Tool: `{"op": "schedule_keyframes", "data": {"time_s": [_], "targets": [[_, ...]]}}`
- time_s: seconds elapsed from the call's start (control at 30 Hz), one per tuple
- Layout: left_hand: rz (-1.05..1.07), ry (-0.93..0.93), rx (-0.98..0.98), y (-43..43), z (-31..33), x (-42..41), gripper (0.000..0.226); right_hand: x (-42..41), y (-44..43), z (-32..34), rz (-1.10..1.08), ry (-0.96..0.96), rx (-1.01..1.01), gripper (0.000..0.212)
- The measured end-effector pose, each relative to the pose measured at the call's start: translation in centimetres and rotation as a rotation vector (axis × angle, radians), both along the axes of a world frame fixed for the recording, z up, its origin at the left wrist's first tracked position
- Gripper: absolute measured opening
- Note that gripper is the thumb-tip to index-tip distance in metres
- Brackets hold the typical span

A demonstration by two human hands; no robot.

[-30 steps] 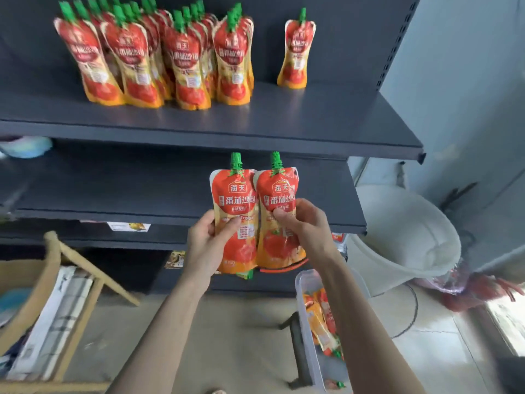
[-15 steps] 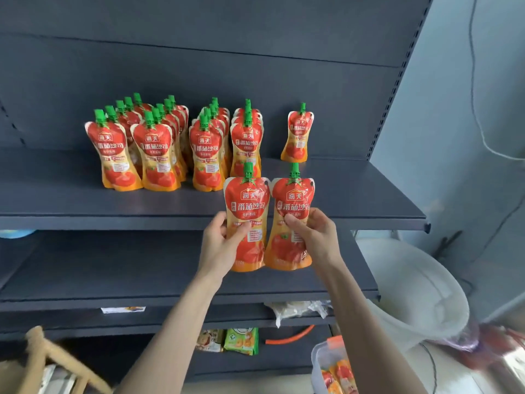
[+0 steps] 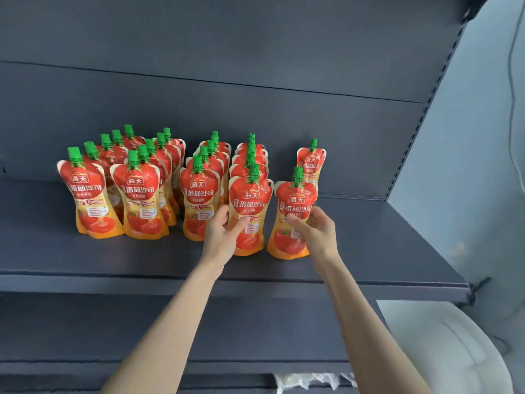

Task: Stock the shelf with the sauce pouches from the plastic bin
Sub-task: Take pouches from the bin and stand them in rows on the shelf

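Crowding grey shelf [image 3: 383,245] — pouches [image 3: 142,194]; hands [image 3: 220,237] [image 3: 319,234] grip two.

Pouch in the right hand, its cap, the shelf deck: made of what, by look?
Pouch in the right hand: likely flexible plastic film, glossy; it shows sheen and soft bulging. Cap: looks like rigid moulded plastic, green, and keeps a crisp shape. Shelf deck: probably painted sheet metal, matte dark grey, with a thin folded front edge.

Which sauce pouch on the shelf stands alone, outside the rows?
The back-right sauce pouch, behind the held pouch in the right hand; all others stand packed in rows.
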State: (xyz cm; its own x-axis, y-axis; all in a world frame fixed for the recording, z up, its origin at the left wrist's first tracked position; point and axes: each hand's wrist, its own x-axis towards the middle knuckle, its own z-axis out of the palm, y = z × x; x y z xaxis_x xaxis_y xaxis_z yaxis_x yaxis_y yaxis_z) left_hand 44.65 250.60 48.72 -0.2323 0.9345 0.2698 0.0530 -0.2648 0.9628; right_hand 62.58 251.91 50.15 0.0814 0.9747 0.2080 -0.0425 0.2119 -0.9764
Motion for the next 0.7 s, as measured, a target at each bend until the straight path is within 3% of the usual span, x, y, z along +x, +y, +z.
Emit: {"op": "schedule_keyframes", "data": {"time_s": [0.3,0.5,0.7], "targets": [[-0.073,-0.02,-0.021,2.5,-2.4,-0.6,0.032,0.1,3.6,-1.9,0.012,-0.009,0.032,0.016],[-0.028,0.095,-0.052,2.6,-4.1,-1.1,0.038,0.2,3.2,-3.7,0.021,-0.078,0.008,0.03],[0.004,0.187,-0.013,2.5,-4.0,-1.1,0.035,0.4,3.1,-5.2,-0.002,-0.1,-0.014,0.029]]}}
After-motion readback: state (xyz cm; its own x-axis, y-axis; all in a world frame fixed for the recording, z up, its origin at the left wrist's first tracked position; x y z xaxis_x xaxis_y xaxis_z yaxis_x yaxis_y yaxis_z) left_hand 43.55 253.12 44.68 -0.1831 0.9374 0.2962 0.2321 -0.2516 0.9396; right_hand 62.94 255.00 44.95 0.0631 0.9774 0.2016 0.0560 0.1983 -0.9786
